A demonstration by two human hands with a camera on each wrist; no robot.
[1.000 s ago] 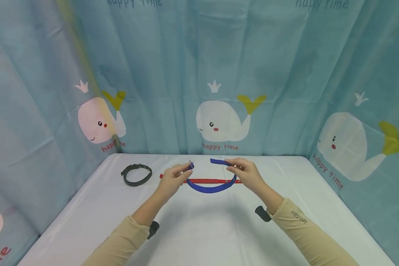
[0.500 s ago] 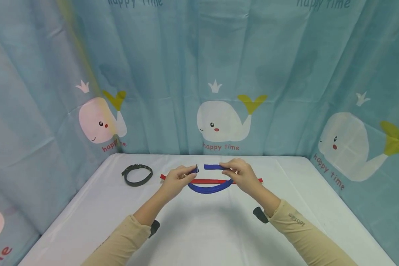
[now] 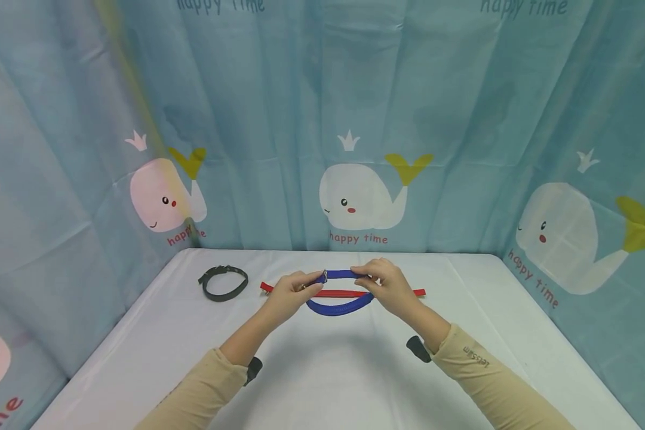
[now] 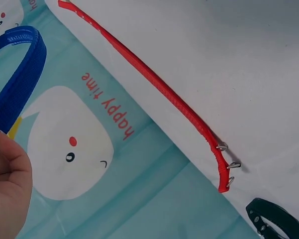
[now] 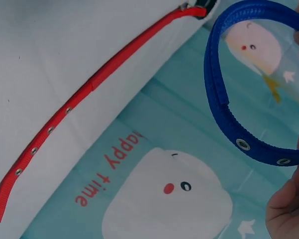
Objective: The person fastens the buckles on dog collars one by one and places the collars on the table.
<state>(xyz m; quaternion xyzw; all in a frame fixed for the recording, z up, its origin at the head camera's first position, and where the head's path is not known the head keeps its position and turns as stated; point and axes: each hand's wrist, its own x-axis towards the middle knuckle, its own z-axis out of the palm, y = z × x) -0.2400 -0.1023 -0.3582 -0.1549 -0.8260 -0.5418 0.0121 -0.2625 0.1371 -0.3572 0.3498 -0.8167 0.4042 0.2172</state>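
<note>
A blue collar (image 3: 340,310) hangs in a loop between both hands, above the white table. My left hand (image 3: 286,300) pinches its buckle end, where a small metal buckle (image 3: 325,276) shows at the fingertips. My right hand (image 3: 389,288) pinches the other end, a flat strap whose tip meets the buckle in the head view. Metal eyelets (image 5: 243,144) line this strap in the right wrist view. Behind the loop a red collar (image 4: 159,84) lies stretched out on the table, with metal rings at one end and eyelets toward the other.
A black collar (image 3: 223,297), closed into a ring, lies at the back left of the white table (image 3: 322,382). A blue curtain (image 3: 279,197) printed with whales stands along the table's back and sides.
Both hands have come closer together. The blue strap's free tip has moved left and now meets the buckle, where a gap showed before. The red and black collars stay put.
</note>
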